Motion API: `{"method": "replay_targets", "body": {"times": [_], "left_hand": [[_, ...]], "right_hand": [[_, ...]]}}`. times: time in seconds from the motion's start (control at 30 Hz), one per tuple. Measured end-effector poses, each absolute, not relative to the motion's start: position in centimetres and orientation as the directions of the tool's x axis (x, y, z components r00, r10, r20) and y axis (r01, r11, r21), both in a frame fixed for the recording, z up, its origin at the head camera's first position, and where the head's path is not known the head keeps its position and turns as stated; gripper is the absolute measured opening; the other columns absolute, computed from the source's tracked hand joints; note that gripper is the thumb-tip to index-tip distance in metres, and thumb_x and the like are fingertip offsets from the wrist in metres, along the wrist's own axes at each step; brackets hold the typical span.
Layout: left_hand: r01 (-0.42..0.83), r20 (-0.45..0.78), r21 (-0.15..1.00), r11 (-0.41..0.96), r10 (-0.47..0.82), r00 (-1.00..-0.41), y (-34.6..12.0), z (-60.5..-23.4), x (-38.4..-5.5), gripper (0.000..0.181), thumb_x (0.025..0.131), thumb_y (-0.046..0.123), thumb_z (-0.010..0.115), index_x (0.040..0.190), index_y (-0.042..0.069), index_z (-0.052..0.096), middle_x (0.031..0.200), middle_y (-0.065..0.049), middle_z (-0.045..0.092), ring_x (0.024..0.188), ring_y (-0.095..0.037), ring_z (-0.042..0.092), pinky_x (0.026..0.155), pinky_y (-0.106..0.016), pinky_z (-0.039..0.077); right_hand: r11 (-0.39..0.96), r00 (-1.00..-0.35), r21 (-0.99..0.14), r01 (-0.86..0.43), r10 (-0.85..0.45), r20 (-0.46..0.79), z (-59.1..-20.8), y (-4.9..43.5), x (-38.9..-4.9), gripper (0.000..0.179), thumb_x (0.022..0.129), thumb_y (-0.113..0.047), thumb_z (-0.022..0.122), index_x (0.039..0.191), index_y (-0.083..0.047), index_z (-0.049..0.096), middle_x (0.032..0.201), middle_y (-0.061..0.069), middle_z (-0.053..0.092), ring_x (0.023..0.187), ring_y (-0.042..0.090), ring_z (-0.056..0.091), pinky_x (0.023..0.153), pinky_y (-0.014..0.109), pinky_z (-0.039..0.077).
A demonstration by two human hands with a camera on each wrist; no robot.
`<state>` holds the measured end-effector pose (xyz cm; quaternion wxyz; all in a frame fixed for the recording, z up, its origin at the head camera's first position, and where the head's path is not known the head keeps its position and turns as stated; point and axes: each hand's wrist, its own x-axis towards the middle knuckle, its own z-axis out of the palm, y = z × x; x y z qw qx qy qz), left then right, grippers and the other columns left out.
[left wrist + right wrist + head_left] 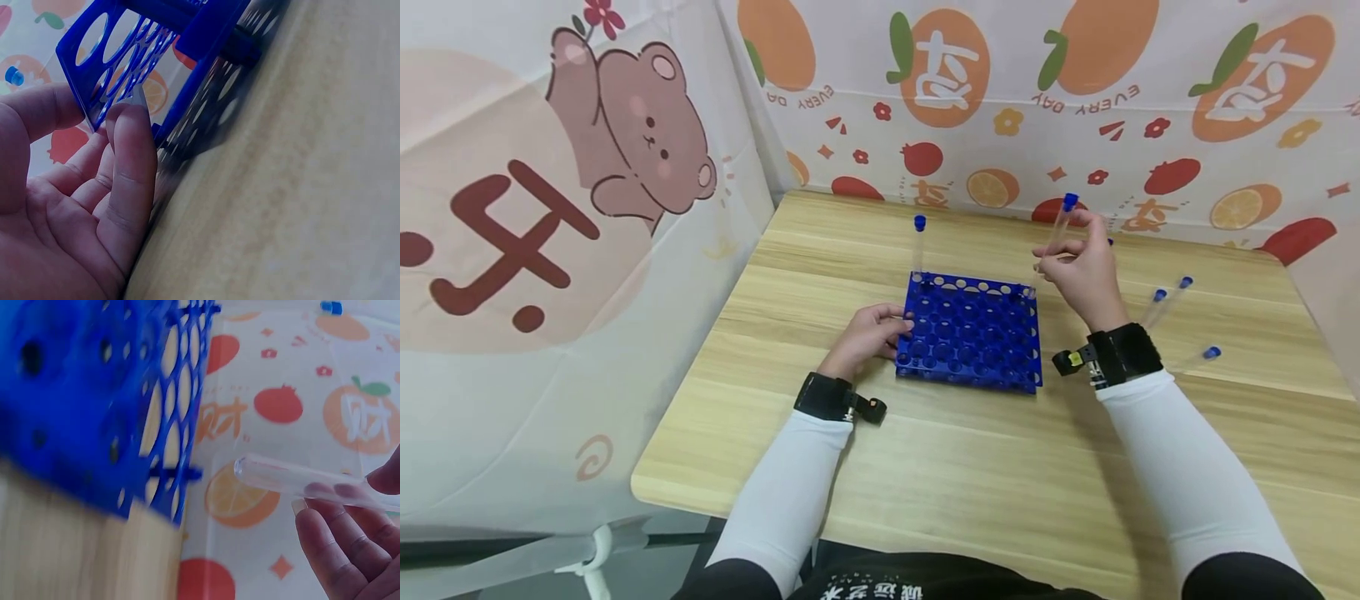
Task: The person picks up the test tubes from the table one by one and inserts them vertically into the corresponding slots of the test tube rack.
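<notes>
A blue test tube rack (970, 333) with rows of round holes stands on the table. My left hand (868, 337) grips its left edge, thumb and fingers on either side of the blue plate, as the left wrist view shows. My right hand (1086, 271) pinches a clear test tube (1060, 225) with a blue cap, above the rack's far right corner. In the right wrist view the tube's rounded end (244, 469) points toward the rack, apart from it. Another blue-capped tube (919, 242) stands upright in the rack's far left corner hole.
Several blue-capped tubes lie on the wooden table (925, 467) right of the rack, among them one tube (1198, 358) near my right forearm. A fruit-patterned cloth (1000, 150) hangs behind the table, and a cloth with a bear (647, 133) hangs at the left.
</notes>
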<state>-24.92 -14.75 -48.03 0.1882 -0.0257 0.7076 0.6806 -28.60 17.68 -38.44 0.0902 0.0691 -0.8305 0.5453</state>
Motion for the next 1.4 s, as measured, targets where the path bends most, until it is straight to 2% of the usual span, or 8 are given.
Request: {"method": "replay_targets", "body": {"times": [0.13, 0.23, 0.37, 0.53, 0.7, 0.87, 1.17, 1.4], "left_hand": [[-0.295, -0.306, 0.952, 0.079, 0.221, -0.926, -14.7, -47.9, -24.9, 0.028, 0.092, 0.015, 0.066, 0.118, 0.005, 0.065, 0.091, -0.005, 0.068, 0.065, -0.013, 0.060, 0.054, -0.026, 0.056], [-0.297, -0.308, 0.951, 0.081, 0.221, -0.925, -14.7, -47.8, -24.8, 0.028, 0.092, 0.016, 0.066, 0.118, 0.006, 0.065, 0.092, -0.006, 0.068, 0.065, -0.013, 0.060, 0.054, -0.026, 0.056], [-0.301, -0.311, 0.950, 0.078, 0.214, -0.926, -14.8, -47.8, -24.7, 0.028, 0.092, 0.016, 0.066, 0.118, 0.006, 0.065, 0.093, -0.005, 0.068, 0.066, -0.013, 0.059, 0.054, -0.026, 0.056], [-0.304, -0.312, 0.950, 0.070, 0.203, -0.928, -14.7, -48.0, -24.6, 0.028, 0.092, 0.015, 0.066, 0.118, 0.006, 0.065, 0.093, -0.005, 0.068, 0.065, -0.012, 0.058, 0.054, -0.025, 0.055], [-0.301, -0.307, 0.952, 0.063, 0.207, -0.929, -14.7, -48.1, -24.5, 0.029, 0.091, 0.015, 0.067, 0.119, 0.006, 0.065, 0.091, -0.004, 0.068, 0.064, -0.012, 0.058, 0.052, -0.024, 0.054], [-0.294, -0.301, 0.954, 0.065, 0.210, -0.930, -14.7, -47.8, -24.4, 0.029, 0.091, 0.014, 0.066, 0.118, 0.004, 0.065, 0.090, -0.004, 0.068, 0.063, -0.012, 0.058, 0.052, -0.024, 0.054], [-0.289, -0.299, 0.954, 0.078, 0.205, -0.932, -14.7, -47.9, -24.4, 0.028, 0.091, 0.014, 0.066, 0.118, 0.004, 0.065, 0.089, -0.004, 0.068, 0.064, -0.012, 0.057, 0.052, -0.025, 0.054], [-0.296, -0.306, 0.952, 0.077, 0.207, -0.929, -14.8, -48.0, -24.5, 0.029, 0.091, 0.014, 0.066, 0.118, 0.005, 0.065, 0.090, -0.004, 0.068, 0.065, -0.013, 0.058, 0.052, -0.025, 0.054]], "right_hand": [[0.381, -0.962, -0.885, -0.267, -0.055, 0.267, -38.1, 15.9, -28.9, 0.063, 0.089, -0.006, 0.064, 0.142, -0.019, 0.034, 0.097, 0.008, 0.068, 0.077, 0.017, 0.071, 0.071, 0.019, 0.058], [0.386, -0.958, -0.879, -0.281, -0.063, 0.278, -37.8, 14.7, -29.2, 0.057, 0.090, -0.008, 0.063, 0.139, -0.018, 0.038, 0.100, 0.004, 0.058, 0.075, 0.021, 0.071, 0.069, 0.019, 0.058], [0.369, -0.959, -0.886, -0.281, -0.079, 0.271, -37.3, 13.2, -29.5, 0.048, 0.092, -0.010, 0.059, 0.135, -0.017, 0.040, 0.099, 0.004, 0.048, 0.074, 0.019, 0.071, 0.068, 0.023, 0.059], [0.346, -0.952, -0.887, -0.307, -0.129, 0.279, -37.0, 11.5, -29.9, 0.040, 0.097, -0.022, 0.060, 0.132, -0.014, 0.044, 0.098, 0.005, 0.057, 0.079, 0.020, 0.069, 0.066, 0.030, 0.061], [0.398, -0.931, -0.842, -0.365, -0.170, 0.324, -37.1, 10.2, -30.2, 0.038, 0.096, -0.034, 0.063, 0.123, -0.011, 0.050, 0.092, 0.011, 0.066, 0.080, 0.031, 0.066, 0.062, 0.023, 0.058], [0.451, -0.922, -0.804, -0.388, -0.189, 0.339, -37.2, 9.3, -30.5, 0.036, 0.095, -0.030, 0.065, 0.122, -0.011, 0.051, 0.093, 0.012, 0.070, 0.079, 0.028, 0.067, 0.065, 0.020, 0.055], [0.510, -0.925, -0.772, -0.380, -0.224, 0.308, -37.6, 8.0, -30.9, 0.043, 0.096, -0.026, 0.063, 0.132, -0.008, 0.049, 0.103, 0.013, 0.069, 0.086, 0.025, 0.070, 0.079, 0.040, 0.059], [0.532, -0.930, -0.763, -0.367, -0.239, 0.281, -37.6, 7.1, -31.0, 0.042, 0.096, -0.025, 0.065, 0.133, -0.012, 0.050, 0.104, 0.012, 0.068, 0.091, 0.026, 0.068, 0.084, 0.041, 0.059]]}}
